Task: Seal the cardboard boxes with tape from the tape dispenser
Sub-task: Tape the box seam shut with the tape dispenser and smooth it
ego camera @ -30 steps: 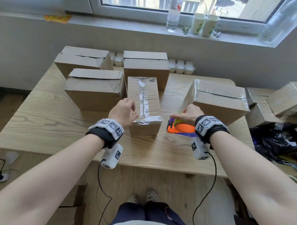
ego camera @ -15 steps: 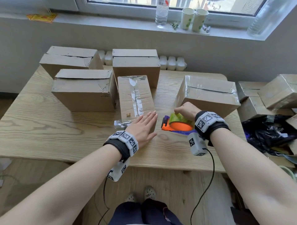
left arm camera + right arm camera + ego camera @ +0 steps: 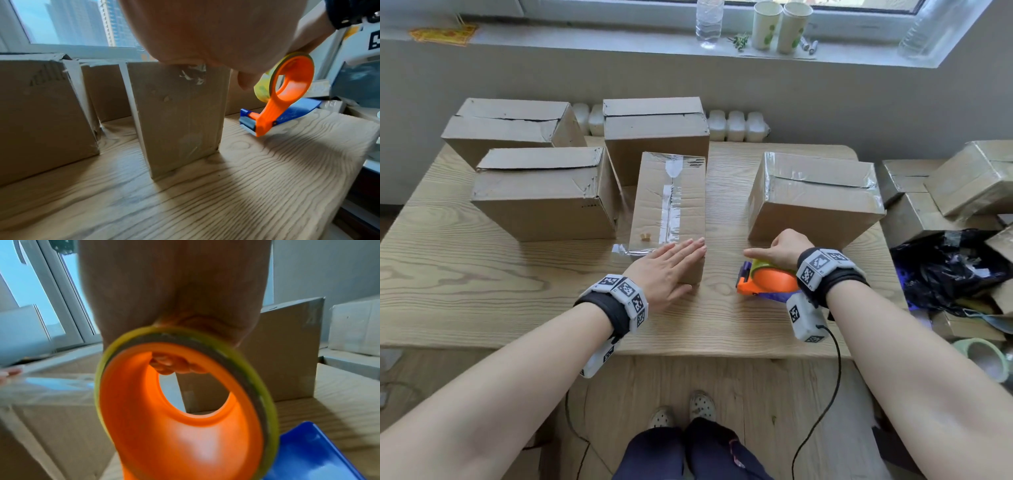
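Observation:
A narrow cardboard box (image 3: 671, 202) with clear tape along its top stands in the middle of the wooden table (image 3: 482, 281). My left hand (image 3: 671, 263) lies flat on its near end with straight fingers. My right hand (image 3: 780, 250) grips the orange and blue tape dispenser (image 3: 767, 282) just right of that box, fingers curled through the roll's core (image 3: 174, 366). The left wrist view shows the box's front face (image 3: 180, 113) and the dispenser (image 3: 285, 97), tilted nose down, just above the table.
Three plain boxes stand behind and to the left (image 3: 544, 195), and a taped box (image 3: 815, 202) to the right. More boxes (image 3: 969, 178) and a black bag (image 3: 948, 270) lie off the table's right edge. Cups and a bottle stand on the windowsill.
My left hand moved from the box's left side to lie flat on its near end. The right hand with the dispenser stayed beside the box; the camera tilted slightly.

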Tool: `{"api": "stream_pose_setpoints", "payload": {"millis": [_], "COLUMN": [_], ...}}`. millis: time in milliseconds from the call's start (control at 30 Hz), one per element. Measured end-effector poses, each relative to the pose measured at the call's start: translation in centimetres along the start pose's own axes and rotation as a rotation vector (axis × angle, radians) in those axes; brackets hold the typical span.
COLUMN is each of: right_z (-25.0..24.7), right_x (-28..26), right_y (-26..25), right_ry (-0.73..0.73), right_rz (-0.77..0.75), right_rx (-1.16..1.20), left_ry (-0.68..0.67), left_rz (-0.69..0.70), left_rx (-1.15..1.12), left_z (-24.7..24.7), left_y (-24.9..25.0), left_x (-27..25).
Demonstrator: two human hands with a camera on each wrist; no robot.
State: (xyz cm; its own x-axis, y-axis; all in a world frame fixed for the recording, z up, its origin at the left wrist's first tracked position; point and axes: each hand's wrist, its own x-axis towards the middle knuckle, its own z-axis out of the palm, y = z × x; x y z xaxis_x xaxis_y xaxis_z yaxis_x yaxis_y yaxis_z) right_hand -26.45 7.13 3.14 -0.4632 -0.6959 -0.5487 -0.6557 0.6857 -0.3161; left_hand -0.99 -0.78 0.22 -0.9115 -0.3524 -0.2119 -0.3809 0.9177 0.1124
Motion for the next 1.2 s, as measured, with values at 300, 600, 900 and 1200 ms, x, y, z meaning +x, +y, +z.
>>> {"api": "stream_pose_setpoints", "payload": {"millis": [300, 600, 900, 1200], "right_z": [-0.5, -0.6, -0.8, -2.1], "right_x": [-1.4, -3.1, -4.4, -5.7], "right_y": [2.7, 5.5, 5.4, 4.2], "right_ry": [-0.009, 0.026, -0.024, 0.076], "right_rz": [0.005, 0.060, -0.035, -0.079], "right_rx": [0.110, 0.132, 0.227, 0.442], "left_ry": [-0.029, -0.046, -0.014, -0.052], "left_rz": [0.035, 0.067, 0.023, 0.003], "left_rx": [0.027, -0.034, 0.012, -0.021], "left_z": [-0.2, -1.0, -1.7, -1.9], "left_y": [-0.4, -0.3, 0.5, 1.6], "left_x": [0.2, 0.6, 0.6, 1.1]}}
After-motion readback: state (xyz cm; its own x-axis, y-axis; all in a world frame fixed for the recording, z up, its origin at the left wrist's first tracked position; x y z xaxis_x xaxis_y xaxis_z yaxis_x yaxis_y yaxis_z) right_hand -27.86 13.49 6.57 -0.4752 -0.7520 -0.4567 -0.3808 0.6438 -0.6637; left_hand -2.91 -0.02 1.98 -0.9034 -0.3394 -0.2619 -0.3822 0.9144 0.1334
